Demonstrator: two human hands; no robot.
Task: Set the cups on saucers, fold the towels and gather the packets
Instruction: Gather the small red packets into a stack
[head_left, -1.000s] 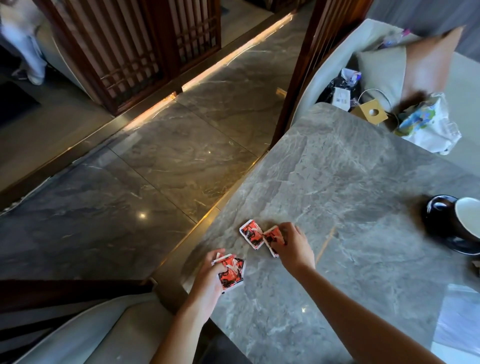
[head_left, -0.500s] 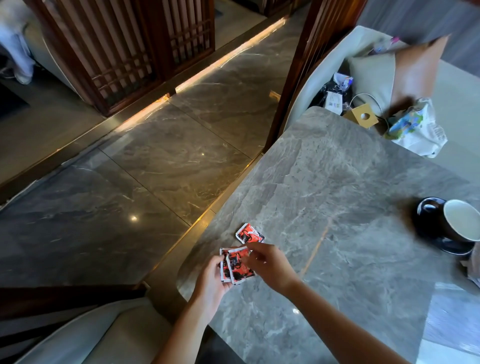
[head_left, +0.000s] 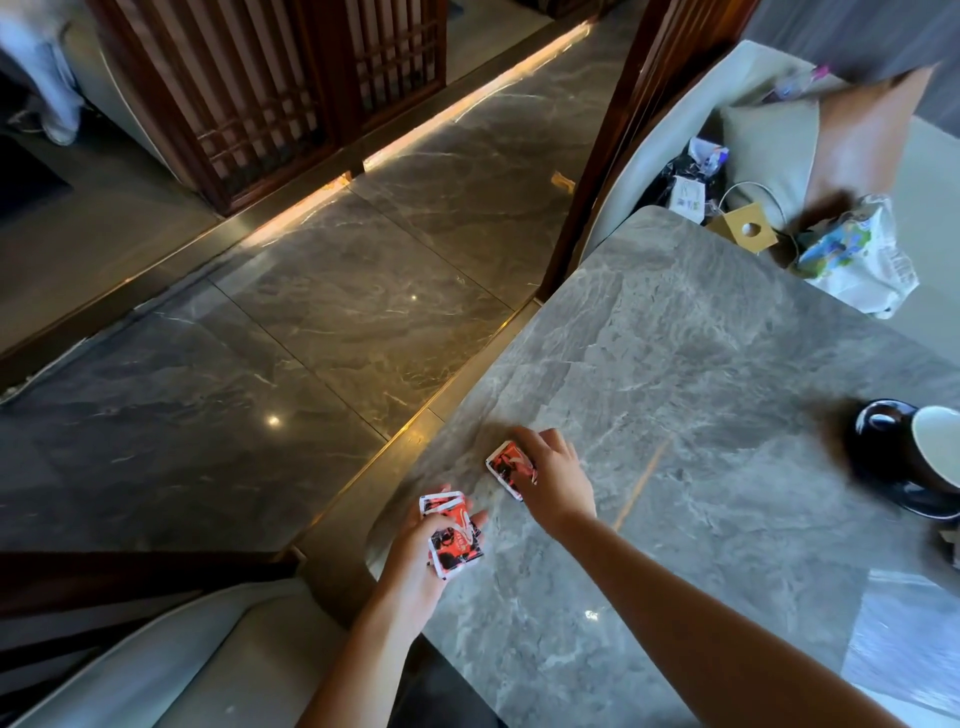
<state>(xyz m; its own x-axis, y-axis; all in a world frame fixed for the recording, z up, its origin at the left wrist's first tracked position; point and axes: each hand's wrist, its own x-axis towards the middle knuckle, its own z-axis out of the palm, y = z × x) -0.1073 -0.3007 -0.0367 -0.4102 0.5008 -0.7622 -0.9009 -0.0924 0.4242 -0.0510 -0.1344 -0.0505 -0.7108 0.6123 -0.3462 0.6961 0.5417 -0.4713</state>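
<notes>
A: What are the fingers (head_left: 524, 439) doing?
B: Right hand (head_left: 556, 475) curls over 1 packet (head_left: 506, 467) on the table (head_left: 701, 389); left hand (head_left: 431, 551) cups a small stack (head_left: 454, 540), likely so the loose one can join it

Left hand (head_left: 434, 540) cupped; right hand (head_left: 553, 478) curled, reaching.

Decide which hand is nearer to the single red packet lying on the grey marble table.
Right. The right hand touches the single red packet on the grey marble table; the left hand holds other packets, nearer the person.
</notes>
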